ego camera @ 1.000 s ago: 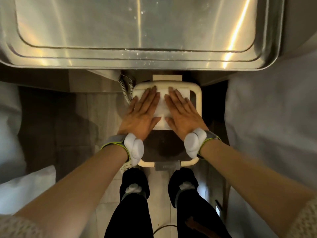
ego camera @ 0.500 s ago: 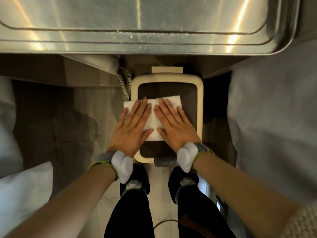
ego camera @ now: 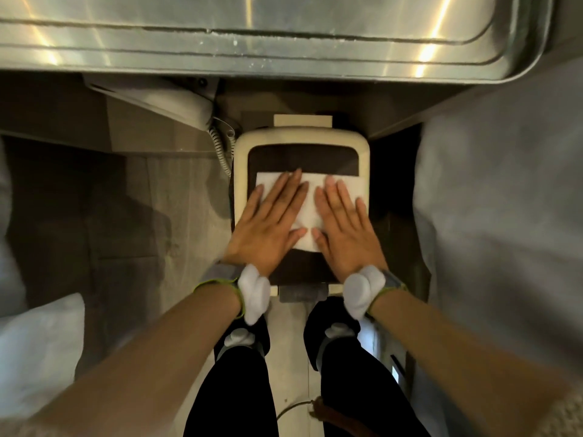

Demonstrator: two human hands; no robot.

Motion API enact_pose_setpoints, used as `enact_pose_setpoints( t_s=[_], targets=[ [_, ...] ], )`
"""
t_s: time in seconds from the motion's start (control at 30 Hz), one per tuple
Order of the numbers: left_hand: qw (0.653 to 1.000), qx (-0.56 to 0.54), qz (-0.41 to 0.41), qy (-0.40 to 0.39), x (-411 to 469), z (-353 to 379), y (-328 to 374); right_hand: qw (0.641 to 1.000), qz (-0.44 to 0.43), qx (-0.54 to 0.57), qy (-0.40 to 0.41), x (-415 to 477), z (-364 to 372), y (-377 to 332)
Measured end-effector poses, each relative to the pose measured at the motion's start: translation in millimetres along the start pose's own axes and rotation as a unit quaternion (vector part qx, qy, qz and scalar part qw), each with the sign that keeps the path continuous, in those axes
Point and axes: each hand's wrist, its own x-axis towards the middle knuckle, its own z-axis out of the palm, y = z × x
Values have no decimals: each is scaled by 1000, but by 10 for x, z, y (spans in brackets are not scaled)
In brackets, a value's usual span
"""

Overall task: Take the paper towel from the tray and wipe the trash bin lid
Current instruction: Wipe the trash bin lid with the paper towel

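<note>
The trash bin lid [ego camera: 303,156], a dark panel with a cream rim, lies on the floor straight below me. A white paper towel [ego camera: 310,205] is spread across the lid's middle, its right edge reaching the cream rim. My left hand [ego camera: 268,230] and my right hand [ego camera: 344,230] lie side by side on the towel, palms flat and fingers straight, pressing it to the lid. The near part of the towel is hidden under my palms. The steel tray [ego camera: 284,42] fills the top of the view, with nothing on the part I see.
A grey foot pedal [ego camera: 302,293] sticks out at the bin's near edge, just ahead of my two feet [ego camera: 243,337]. A coiled cord [ego camera: 220,148] hangs left of the bin. White bedding [ego camera: 498,216] rises at the right and a white pillow [ego camera: 38,342] at the left.
Both hands slid the towel from the lid's far end toward me and over the left rim, then to the right, back onto the middle of the lid.
</note>
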Motion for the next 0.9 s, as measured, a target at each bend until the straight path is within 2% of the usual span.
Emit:
enact_pose_setpoints(
  t_s=[0.07, 0.17, 0.27, 0.4, 0.5, 0.67, 0.8, 0.9],
  targets=[
    [1000, 12, -15, -3, -201, -10, -57, 999, -28, -10, -15, -32, 77, -141],
    [998, -32, -42, -22, -357, -25, -298, 995, -95, -36, -24, 132, 100, -339],
    [997, -46, -63, 3, -235, -89, -485, 989, -134, -52, -19, 447, -2, -360],
    [996, -50, -61, 34, 170, -211, -441, 994, -93, -48, -4, 681, -273, -93],
    [998, -42, -32, 30, 389, -205, -231, 998, -52, -32, 17, 539, -340, 96],
    [1000, -1, 8, 4, 158, 12, 67, 1000, 3, -8, 6, 14, -129, 131],
    [998, 47, -22, -30, -386, 79, 72, 998, -38, -53, -21, -245, 124, -190],
    [998, -10, -49, -31, -581, 85, -165, 991, -83, -107, -11, -117, 174, -428]
  ],
)
